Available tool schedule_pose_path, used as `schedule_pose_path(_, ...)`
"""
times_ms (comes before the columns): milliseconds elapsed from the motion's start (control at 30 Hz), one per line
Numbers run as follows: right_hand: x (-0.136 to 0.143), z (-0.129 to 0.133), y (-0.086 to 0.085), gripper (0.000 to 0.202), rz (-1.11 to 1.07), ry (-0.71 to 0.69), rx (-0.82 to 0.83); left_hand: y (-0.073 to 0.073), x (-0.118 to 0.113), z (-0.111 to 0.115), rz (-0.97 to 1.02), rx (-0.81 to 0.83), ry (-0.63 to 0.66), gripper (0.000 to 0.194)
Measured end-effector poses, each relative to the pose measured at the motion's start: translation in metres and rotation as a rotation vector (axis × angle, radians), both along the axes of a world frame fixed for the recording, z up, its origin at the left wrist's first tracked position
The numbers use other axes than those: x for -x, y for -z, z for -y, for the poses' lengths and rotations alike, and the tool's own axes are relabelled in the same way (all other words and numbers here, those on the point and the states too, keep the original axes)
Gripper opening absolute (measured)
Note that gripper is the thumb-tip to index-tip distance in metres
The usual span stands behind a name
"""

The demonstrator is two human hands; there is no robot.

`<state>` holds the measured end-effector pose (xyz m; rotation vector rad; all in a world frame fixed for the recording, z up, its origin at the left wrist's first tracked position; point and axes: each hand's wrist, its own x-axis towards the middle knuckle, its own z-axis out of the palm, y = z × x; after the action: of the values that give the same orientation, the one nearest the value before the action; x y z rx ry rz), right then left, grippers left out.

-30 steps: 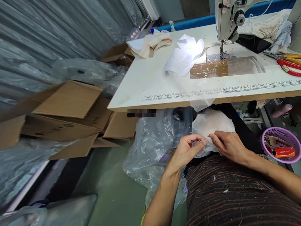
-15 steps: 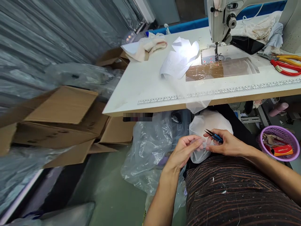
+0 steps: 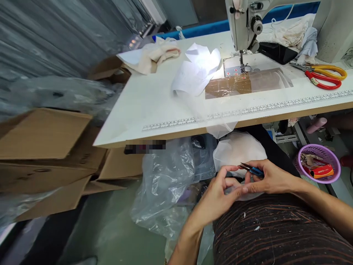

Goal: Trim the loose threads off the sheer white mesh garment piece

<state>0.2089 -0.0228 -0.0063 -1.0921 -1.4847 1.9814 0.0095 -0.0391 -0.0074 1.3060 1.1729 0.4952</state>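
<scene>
White sheer fabric (image 3: 239, 150) lies over my lap below the table edge, with part of it between my hands. My left hand (image 3: 227, 187) pinches the fabric's near part, its thumb meeting the right thumb. In my right hand (image 3: 263, 178) are small blue thread snips (image 3: 255, 170), their dark tips pointing left past the left index finger. A sheer strip (image 3: 222, 129) hangs over the table's front edge above the lap.
The white table (image 3: 124, 117) carries a sewing machine (image 3: 237, 25), white fabric pieces (image 3: 195, 70) and red-and-yellow scissors (image 3: 322, 75). A purple basket (image 3: 318, 149) stands at right; cardboard boxes (image 3: 46, 136) and plastic bags (image 3: 168, 173) are at left.
Both hands have come together, thumbs now touching, and sit slightly lower in the picture. The snips remain in the right hand. The view has shifted, moving the table leftward.
</scene>
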Motion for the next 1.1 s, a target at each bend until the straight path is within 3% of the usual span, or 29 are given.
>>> schedule_pose_path(133,-0.015,0.021,-0.011,0.022,0.207,-0.065,-0.158,0.001,-0.014,0.023,-0.21,-0.233,0.123,0.051)
schedule_pose_path(233,-0.024,0.032,-0.014,0.024,0.284,-0.091,-0.339,0.001,-0.021,0.028,-0.265,-0.251,0.24,0.054)
schedule_pose_path(367,-0.033,0.03,-0.008,0.021,0.262,-0.084,-0.361,-0.002,-0.018,0.011,-0.272,-0.188,0.336,0.057)
schedule_pose_path(467,-0.04,0.02,0.001,0.026,0.198,0.047,-0.289,-0.002,-0.008,-0.011,-0.237,-0.123,0.377,0.052)
schedule_pose_path(567,-0.044,0.006,0.015,0.036,0.152,0.288,-0.198,0.003,0.0,-0.033,-0.059,-0.012,0.269,0.05)
schedule_pose_path(700,-0.045,-0.008,0.043,0.044,0.185,0.61,-0.165,0.023,-0.002,-0.062,0.053,-0.022,-0.084,0.058)
schedule_pose_path(767,-0.045,-0.01,0.057,0.046,0.253,0.671,-0.197,0.036,-0.007,-0.074,0.012,-0.131,-0.198,0.057)
schedule_pose_path(867,-0.046,-0.006,0.069,0.039,0.377,0.647,-0.229,0.054,-0.015,-0.082,-0.153,-0.449,-0.278,0.049)
schedule_pose_path(967,-0.047,-0.002,0.068,0.029,0.502,0.692,-0.309,0.063,-0.022,-0.073,-0.365,-0.825,-0.261,0.033)
schedule_pose_path(1100,-0.04,-0.012,0.055,0.019,0.538,0.75,-0.642,0.068,-0.038,-0.049,-0.55,-1.12,-0.197,0.026)
